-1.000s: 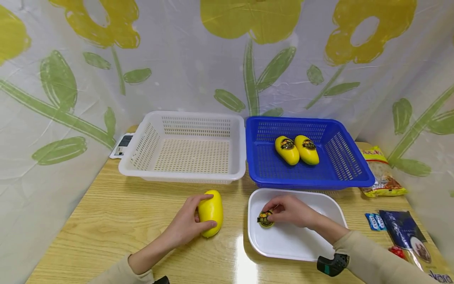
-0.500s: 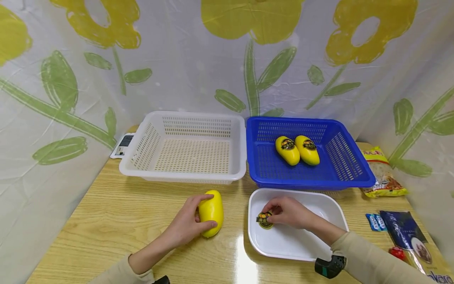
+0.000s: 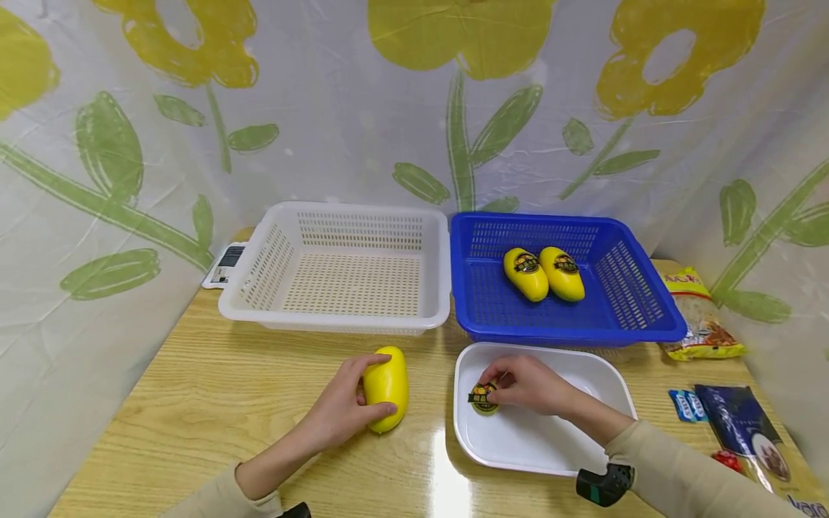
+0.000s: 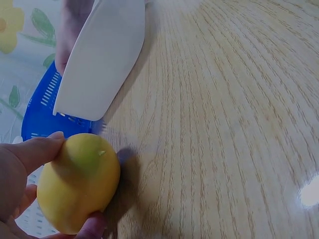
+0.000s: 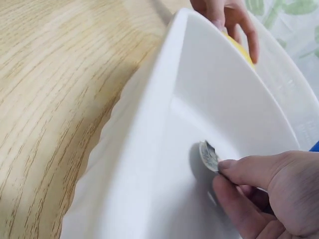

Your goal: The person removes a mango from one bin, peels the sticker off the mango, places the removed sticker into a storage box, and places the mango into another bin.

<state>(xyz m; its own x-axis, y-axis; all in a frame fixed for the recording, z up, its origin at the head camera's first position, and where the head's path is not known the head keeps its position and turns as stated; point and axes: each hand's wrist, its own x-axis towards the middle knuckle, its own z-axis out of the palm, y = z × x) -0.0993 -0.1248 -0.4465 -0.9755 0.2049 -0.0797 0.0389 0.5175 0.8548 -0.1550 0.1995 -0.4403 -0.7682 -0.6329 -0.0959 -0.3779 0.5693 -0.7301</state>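
Observation:
My left hand [image 3: 340,406] grips a plain yellow mango [image 3: 391,388] on the wooden table, thumb at its near end and a finger at its far end. No label shows on the side facing up. Inside the white tub [image 3: 537,450], my right hand [image 3: 527,386] pinches a round black-and-gold sticker [image 3: 482,399] between thumb and fingertips. In the right wrist view the sticker [image 5: 209,157] appears edge-on with its pale back, close over the tub floor. Two mangoes [image 3: 526,275] bearing similar stickers lie side by side in the blue basket [image 3: 479,295].
A white perforated basket [image 3: 333,320] stands left of the blue one, with a white card-like item [image 3: 227,266] behind its left side. To the right lie a yellow snack bag [image 3: 699,316], small blue packets [image 3: 686,406], a dark blue pouch [image 3: 738,417] and a small red item [image 3: 728,460].

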